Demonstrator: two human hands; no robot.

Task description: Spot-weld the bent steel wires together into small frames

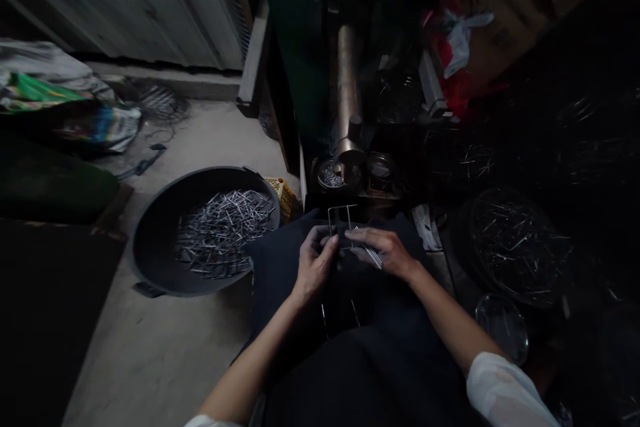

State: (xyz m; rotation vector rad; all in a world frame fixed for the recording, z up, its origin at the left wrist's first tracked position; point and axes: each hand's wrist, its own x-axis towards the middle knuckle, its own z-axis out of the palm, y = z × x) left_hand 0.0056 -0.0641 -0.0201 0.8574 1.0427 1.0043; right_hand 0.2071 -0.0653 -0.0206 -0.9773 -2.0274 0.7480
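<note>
The left hand [317, 259] is closed in a pinch, with thumb and fingers on the left leg of a thin silver U-shaped wire frame [349, 219]. The right hand [384, 248] is partly closed: it has a small bundle of thin straight silver metal rods [374, 256], and its fingertips are at the right leg of the same frame, although I cannot tell how firmly they press.

The frame stands between the two hands, above the dark blue cloth [280, 253] over the lap. Its legs, the long direction, point forward from the fingers, and its crossbar lies from left to right at the far end. Ahead of this bar is the lower end of a bronze-coloured cylindrical metal machine arm [347, 87]; they look near but apart. Both hands are about equally close to it, in my judgement.
</note>
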